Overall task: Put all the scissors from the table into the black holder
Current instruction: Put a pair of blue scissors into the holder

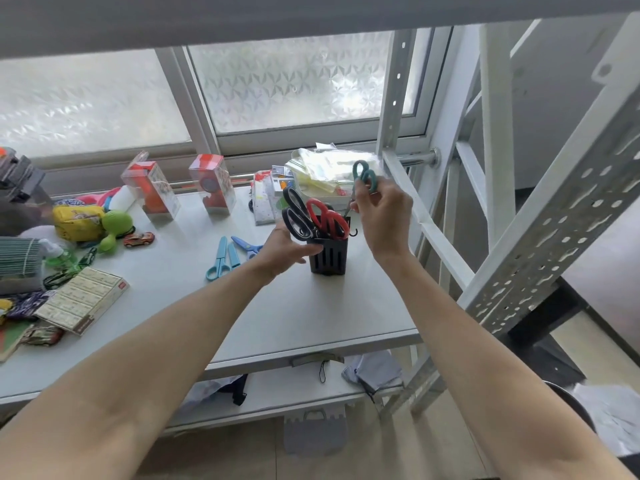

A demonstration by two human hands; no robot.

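Note:
The black holder (329,256) stands on the grey table (311,313) with black-handled scissors (295,213) and red-handled scissors (329,219) standing in it, handles up. My left hand (287,247) grips the holder's left side. Just above the holder's right rim, my right hand (382,216) holds teal-handled scissors (364,176) with the blades pointing down. To the left of the holder, light-blue scissors (221,259) and darker blue scissors (247,247) lie on the table.
Toys, a small car (138,239), clear boxes (150,192) and a flat carton (83,299) crowd the table's left side. A plastic-wrapped bundle (325,171) sits behind the holder. A metal rack post (433,233) slants close on the right.

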